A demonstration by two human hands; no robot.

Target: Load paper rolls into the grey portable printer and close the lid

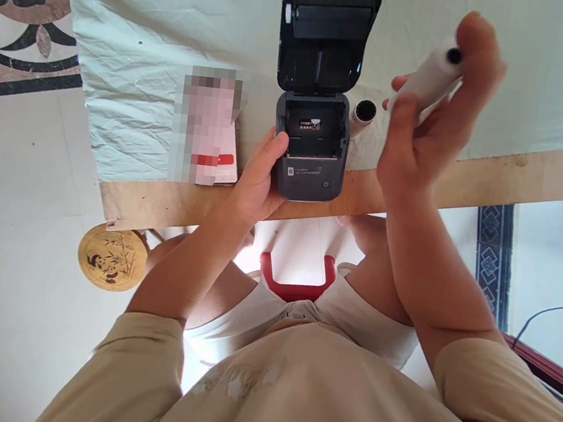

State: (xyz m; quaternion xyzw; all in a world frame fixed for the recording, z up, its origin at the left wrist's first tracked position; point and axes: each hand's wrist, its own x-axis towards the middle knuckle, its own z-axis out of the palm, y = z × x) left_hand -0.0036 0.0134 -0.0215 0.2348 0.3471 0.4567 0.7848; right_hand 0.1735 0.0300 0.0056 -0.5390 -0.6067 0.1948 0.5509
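Okay, so from my end, over the head feed, both hands were busy. The left hand (259, 182) had hold of a dark printer (307, 183) by its left side. Its thumb was on top, right beside the open bay (315, 127); the other fingers were tucked out of sight, so I couldn't tell how far they wrapped around. The printer's lid (321, 47) stood wide open, beyond the left fingertips, and I could see a small printed label (310, 125) inside the bay just to the right of that thumb.

The right hand (432, 143) was holding a white roll (428, 82) up off the table, fingers curled in around it, thumb along the lower end and a finger up by the dark hole at the other end. The roll sat tilted in that grip, well apart from the printer. A second white roll (363, 117) was on the tablecloth (136, 108), left of the right fingers and just beside the printer, dark core facing me.

Left of the left fingers I had a phone (224, 173), mostly blurred out by pixels. The table's bare wooden edge (162, 202) ran just below those fingers.
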